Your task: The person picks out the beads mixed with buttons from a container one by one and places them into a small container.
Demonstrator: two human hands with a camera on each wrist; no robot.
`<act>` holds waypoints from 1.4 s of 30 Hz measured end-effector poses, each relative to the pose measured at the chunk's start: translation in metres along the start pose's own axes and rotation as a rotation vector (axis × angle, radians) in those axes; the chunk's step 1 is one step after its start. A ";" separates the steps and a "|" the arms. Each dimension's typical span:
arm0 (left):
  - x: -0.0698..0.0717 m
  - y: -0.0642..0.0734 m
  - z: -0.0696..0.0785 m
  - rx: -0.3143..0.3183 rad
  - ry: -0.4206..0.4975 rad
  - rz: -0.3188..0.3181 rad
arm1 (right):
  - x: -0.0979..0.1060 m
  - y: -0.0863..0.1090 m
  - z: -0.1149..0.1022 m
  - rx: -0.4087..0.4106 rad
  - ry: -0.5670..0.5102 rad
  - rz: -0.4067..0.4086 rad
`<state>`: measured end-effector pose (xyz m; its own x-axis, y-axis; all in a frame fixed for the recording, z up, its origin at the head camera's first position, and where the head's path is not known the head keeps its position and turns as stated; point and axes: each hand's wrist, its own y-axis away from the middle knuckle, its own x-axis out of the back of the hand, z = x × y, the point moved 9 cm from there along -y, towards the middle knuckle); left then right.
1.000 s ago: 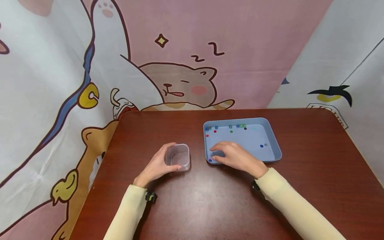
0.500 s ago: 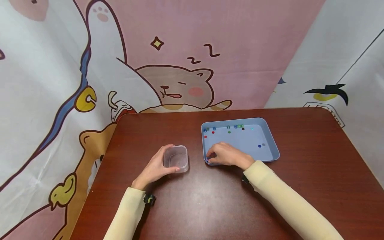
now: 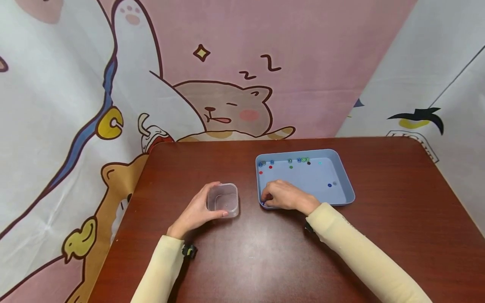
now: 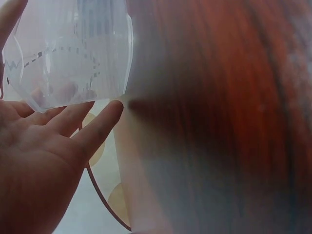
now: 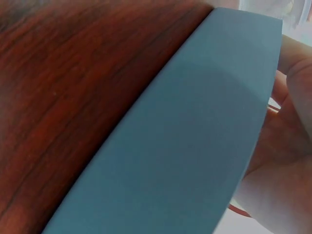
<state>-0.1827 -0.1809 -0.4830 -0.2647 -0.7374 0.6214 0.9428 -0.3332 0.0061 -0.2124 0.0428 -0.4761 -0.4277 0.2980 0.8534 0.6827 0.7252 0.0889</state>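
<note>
My left hand holds a small clear plastic container with a square rim, upright on the table, with thumb and fingers on opposite sides. In the left wrist view, fingers lie along its see-through wall. My right hand reaches into the near left corner of a shallow blue tray. Its thumb and finger close in on a small blue bead in that corner, which is partly covered by the fingertips. In the right wrist view, the tray's outer wall hides the fingertips.
Several glassy blue and green marbles lie along the tray's far wall. Small red, green and dark round pieces lie near them, with a blue round piece toward the right. The brown table meets a patterned cloth behind.
My right hand has moved left and down into the tray's near left corner, and its thumb and finger have drawn together at the bead. The left hand keeps its hold on the container.
</note>
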 end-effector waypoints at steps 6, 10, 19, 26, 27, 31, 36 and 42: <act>0.001 -0.002 0.002 -0.012 -0.006 0.002 | 0.003 0.003 -0.004 0.043 0.028 0.024; 0.000 -0.001 0.000 -0.017 -0.006 0.004 | 0.003 0.003 -0.003 0.041 0.040 0.038; -0.001 -0.001 0.002 -0.022 -0.013 0.004 | 0.029 0.014 -0.006 -0.004 -0.062 0.240; 0.000 -0.002 0.003 -0.028 -0.050 0.005 | 0.049 0.019 -0.026 0.015 -0.090 0.415; 0.000 -0.001 0.003 -0.028 -0.050 0.004 | 0.050 0.019 -0.031 0.023 -0.097 0.433; 0.000 -0.001 0.002 -0.022 -0.046 0.004 | 0.051 0.017 -0.049 0.086 -0.118 0.502; -0.001 -0.003 0.002 -0.035 -0.056 0.004 | 0.047 0.011 -0.068 0.137 -0.084 0.572; 0.001 -0.002 0.004 -0.055 -0.065 0.010 | 0.032 -0.003 -0.086 0.188 -0.015 0.576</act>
<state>-0.1838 -0.1788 -0.4796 -0.2394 -0.7017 0.6711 0.9325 -0.3587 -0.0423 -0.1771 -0.0031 -0.4043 -0.0293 0.6828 0.7301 0.6913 0.5414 -0.4786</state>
